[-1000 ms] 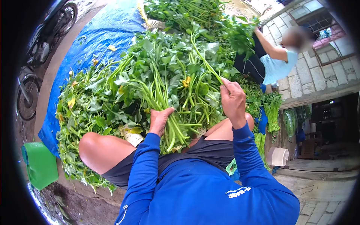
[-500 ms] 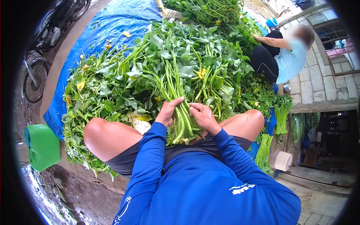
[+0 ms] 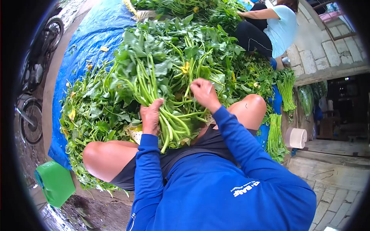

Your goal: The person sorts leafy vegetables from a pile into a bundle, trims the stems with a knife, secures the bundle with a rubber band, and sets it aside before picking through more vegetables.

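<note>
The left hand (image 3: 150,116) is closed round the stems of a bunch (image 3: 146,82), which lies above the lap, leaves pointing away over the pile (image 3: 94,100). The right hand (image 3: 205,93) curls just beside the pile's stems; whether it grips one, I cannot tell. The pile rests on a tarp (image 3: 90,32).

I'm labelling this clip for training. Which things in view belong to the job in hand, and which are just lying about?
Seemingly in the job:
- stem bunch in the left hand
- leafy pile
- stem bundles at right
- blue tarp

Apparently just lying about:
- green container
- motorcycle
</note>
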The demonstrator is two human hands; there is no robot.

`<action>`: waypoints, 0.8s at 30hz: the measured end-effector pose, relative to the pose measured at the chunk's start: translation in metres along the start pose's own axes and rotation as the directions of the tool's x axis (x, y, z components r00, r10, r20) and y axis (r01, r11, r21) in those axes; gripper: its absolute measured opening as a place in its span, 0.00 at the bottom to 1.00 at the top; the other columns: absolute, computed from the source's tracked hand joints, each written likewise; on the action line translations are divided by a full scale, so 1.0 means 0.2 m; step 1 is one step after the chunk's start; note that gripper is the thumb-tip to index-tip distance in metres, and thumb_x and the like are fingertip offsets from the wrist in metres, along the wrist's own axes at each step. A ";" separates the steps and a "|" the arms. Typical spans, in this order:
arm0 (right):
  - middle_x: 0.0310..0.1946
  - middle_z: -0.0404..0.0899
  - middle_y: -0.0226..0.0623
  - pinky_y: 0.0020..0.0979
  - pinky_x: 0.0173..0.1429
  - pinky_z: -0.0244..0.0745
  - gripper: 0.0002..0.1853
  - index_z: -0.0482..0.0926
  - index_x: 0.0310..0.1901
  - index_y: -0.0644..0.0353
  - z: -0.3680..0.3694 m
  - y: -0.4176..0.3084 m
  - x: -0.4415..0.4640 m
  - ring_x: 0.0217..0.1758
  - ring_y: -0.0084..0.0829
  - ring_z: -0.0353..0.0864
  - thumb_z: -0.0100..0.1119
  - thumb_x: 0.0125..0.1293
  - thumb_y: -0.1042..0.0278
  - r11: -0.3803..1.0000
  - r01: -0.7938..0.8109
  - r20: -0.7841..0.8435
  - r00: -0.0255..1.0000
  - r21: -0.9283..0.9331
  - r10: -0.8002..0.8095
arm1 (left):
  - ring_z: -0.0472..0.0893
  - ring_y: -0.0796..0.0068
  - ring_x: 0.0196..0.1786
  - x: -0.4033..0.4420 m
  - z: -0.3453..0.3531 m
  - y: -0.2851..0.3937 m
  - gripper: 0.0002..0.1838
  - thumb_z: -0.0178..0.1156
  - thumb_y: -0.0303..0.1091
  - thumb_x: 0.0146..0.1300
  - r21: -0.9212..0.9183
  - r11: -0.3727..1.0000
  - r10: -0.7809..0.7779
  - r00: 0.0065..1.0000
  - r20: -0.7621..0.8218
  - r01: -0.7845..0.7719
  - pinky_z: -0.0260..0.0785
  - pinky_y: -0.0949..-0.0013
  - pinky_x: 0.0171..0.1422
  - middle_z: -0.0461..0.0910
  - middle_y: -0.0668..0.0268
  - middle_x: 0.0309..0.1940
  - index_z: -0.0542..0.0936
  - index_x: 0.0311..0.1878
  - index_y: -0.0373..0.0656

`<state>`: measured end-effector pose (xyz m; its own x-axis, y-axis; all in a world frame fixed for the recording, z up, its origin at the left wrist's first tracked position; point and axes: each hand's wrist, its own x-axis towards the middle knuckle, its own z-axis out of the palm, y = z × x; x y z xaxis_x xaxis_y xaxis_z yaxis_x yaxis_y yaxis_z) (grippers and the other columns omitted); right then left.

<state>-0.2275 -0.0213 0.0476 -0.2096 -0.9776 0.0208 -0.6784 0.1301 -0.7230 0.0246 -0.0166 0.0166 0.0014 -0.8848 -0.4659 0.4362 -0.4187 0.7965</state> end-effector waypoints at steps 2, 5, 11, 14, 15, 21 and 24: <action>0.48 0.92 0.56 0.49 0.58 0.86 0.17 0.92 0.43 0.61 0.02 0.05 0.16 0.51 0.56 0.92 0.62 0.70 0.56 0.978 -0.178 -0.044 0.984 -0.112 0.174 | 0.88 0.73 0.39 -0.02 0.02 0.09 0.21 0.76 0.25 0.66 -0.022 0.999 0.047 0.998 0.032 -0.046 0.84 0.66 0.44 0.89 0.63 0.44 0.82 0.59 0.33; 0.49 0.91 0.58 0.52 0.60 0.86 0.19 0.91 0.47 0.60 0.09 0.02 0.33 0.53 0.58 0.91 0.65 0.66 0.52 0.891 -0.278 -0.080 0.960 -0.359 0.267 | 0.88 0.73 0.39 0.00 0.03 0.07 0.21 0.76 0.25 0.66 -0.019 0.996 0.090 0.996 -0.003 -0.090 0.84 0.66 0.45 0.89 0.63 0.44 0.81 0.60 0.33; 0.43 0.91 0.52 0.43 0.52 0.87 0.15 0.85 0.45 0.64 0.02 0.13 0.46 0.44 0.48 0.92 0.69 0.66 0.61 0.958 -0.287 -0.181 0.943 -0.015 0.280 | 0.88 0.72 0.41 -0.05 0.02 0.12 0.22 0.75 0.26 0.65 0.016 0.999 0.035 0.999 0.012 -0.036 0.84 0.66 0.47 0.89 0.62 0.46 0.82 0.61 0.33; 0.41 0.90 0.42 0.30 0.37 0.86 0.16 0.78 0.58 0.68 -0.20 0.01 0.37 0.37 0.29 0.90 0.66 0.73 0.72 0.777 -0.370 0.093 0.921 0.510 0.377 | 0.89 0.72 0.42 -0.04 0.02 0.13 0.22 0.73 0.25 0.65 0.028 0.999 -0.028 0.999 0.033 0.027 0.85 0.66 0.47 0.89 0.62 0.47 0.82 0.62 0.34; 0.44 0.90 0.44 0.32 0.38 0.86 0.21 0.77 0.62 0.70 -0.27 -0.02 0.37 0.35 0.29 0.89 0.69 0.74 0.68 0.868 -0.206 0.010 0.974 0.452 0.227 | 0.89 0.72 0.42 -0.03 0.03 0.14 0.22 0.73 0.24 0.66 0.025 0.999 -0.036 0.998 0.046 0.035 0.85 0.66 0.47 0.89 0.62 0.47 0.82 0.62 0.33; 0.45 0.89 0.36 0.28 0.38 0.85 0.17 0.81 0.61 0.64 -0.57 -0.14 0.21 0.38 0.25 0.89 0.69 0.77 0.67 0.846 -0.268 0.067 0.961 0.461 0.268 | 0.90 0.72 0.41 -0.02 0.05 0.18 0.22 0.72 0.25 0.67 0.038 0.995 -0.096 0.990 0.104 0.092 0.86 0.67 0.44 0.88 0.61 0.44 0.81 0.62 0.33; 0.44 0.89 0.32 0.27 0.40 0.86 0.14 0.84 0.57 0.63 -0.64 -0.18 0.15 0.39 0.23 0.89 0.70 0.77 0.66 0.856 -0.240 0.012 0.964 0.458 0.264 | 0.90 0.71 0.37 0.00 0.11 0.15 0.20 0.74 0.26 0.66 -0.071 0.997 0.018 0.998 0.061 -0.014 0.86 0.66 0.44 0.90 0.61 0.42 0.82 0.60 0.35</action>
<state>-0.2999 -0.0350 0.1623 -0.3728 -0.9105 -0.1791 -0.2083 0.2702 -0.9400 0.0183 -0.0332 0.0493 -0.0454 -0.9030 -0.4272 0.4985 -0.3911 0.7737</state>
